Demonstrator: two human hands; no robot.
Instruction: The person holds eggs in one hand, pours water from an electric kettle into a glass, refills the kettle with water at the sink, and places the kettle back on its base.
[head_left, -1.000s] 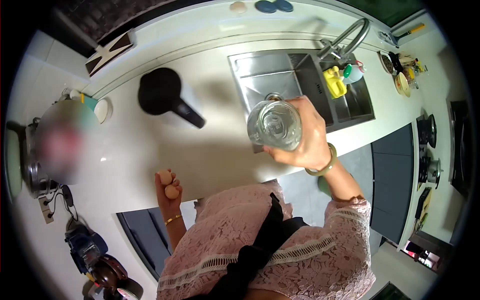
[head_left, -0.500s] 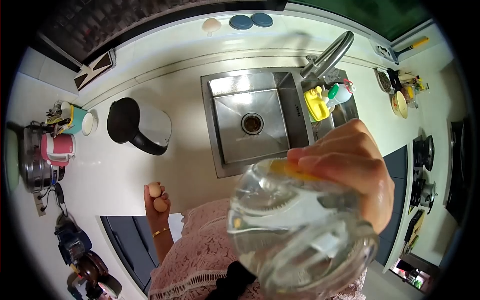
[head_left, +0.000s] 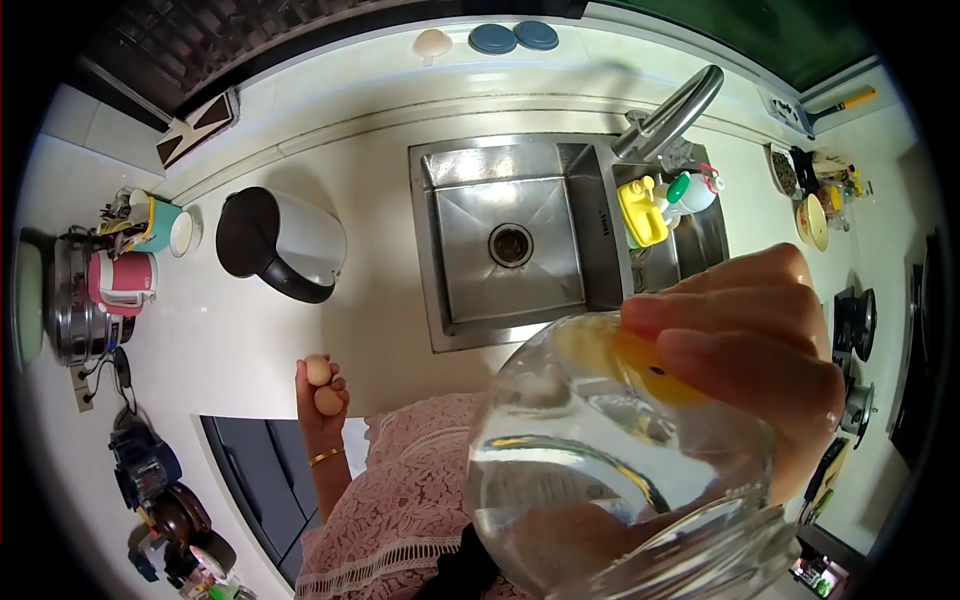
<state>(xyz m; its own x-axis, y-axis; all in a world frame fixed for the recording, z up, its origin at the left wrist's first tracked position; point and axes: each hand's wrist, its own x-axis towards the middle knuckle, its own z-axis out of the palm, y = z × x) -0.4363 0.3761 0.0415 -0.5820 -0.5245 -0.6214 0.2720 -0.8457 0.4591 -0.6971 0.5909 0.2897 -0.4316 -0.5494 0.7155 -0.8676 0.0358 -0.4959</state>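
Observation:
My right hand (head_left: 755, 325) is closed on a large clear glass jar (head_left: 530, 470), held up close to the camera. The jar is tilted, and its threaded rim shows at the lower right. Something yellow (head_left: 655, 370) with a dark spot shows on or through the glass beside my fingers. Over the counter's front edge, my left hand (head_left: 322, 428) has its fingers curled around two brown eggs, an upper egg (head_left: 318, 370) and a lower egg (head_left: 328, 402). The jar covers part of my body and the sink's front right corner.
Behind the jar is a steel sink (head_left: 432, 270) with a curved faucet (head_left: 680, 115). A yellow dispenser (head_left: 642, 212) and a spray bottle (head_left: 695, 192) stand at its right. To the left are a kettle (head_left: 280, 245), a white cup (head_left: 185, 233) and a pink appliance (head_left: 122, 280).
My right hand has moved to the right and turned the jar, so its threaded rim shows more clearly. My left hand still holds both eggs, nearly unmoved.

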